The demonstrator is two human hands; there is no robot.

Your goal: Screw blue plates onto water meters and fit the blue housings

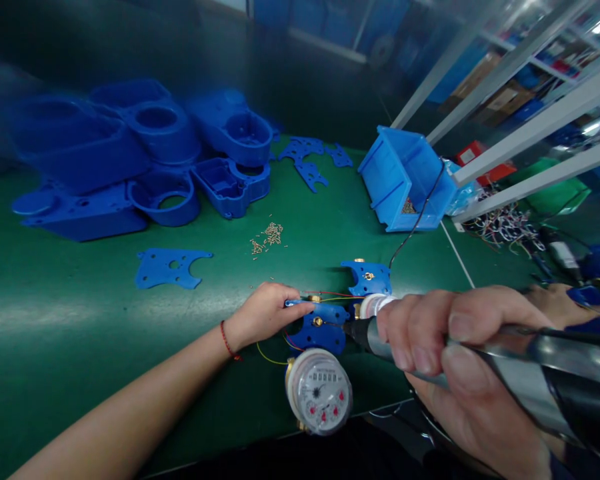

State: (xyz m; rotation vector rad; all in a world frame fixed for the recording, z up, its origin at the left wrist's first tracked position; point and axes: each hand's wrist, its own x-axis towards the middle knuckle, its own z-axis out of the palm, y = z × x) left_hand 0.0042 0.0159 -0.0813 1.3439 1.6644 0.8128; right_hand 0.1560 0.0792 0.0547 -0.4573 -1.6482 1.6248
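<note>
My left hand (267,310) pinches the left edge of a flat blue plastic plate (330,337) with a brass fitting (319,321) at its middle. In my right hand (460,340) is an electric screwdriver (387,340), its thin bit reaching toward that fitting; whether it touches a screw I cannot tell. A round water meter (325,393) with a white dial and red pointers lies just below the plate, with yellow and red wires near it. Behind the screwdriver, a second blue plate (370,277) with a brass piece sits beside another meter (375,305), partly hidden by my right hand.
Several blue plastic housings (165,153) are piled at the back left. A loose blue plate (170,267) and scattered small screws (273,233) lie on the green table (100,320). At the back right stand a light blue bin (390,180) and metal posts (535,193). A co-worker's hand (555,303) shows far right.
</note>
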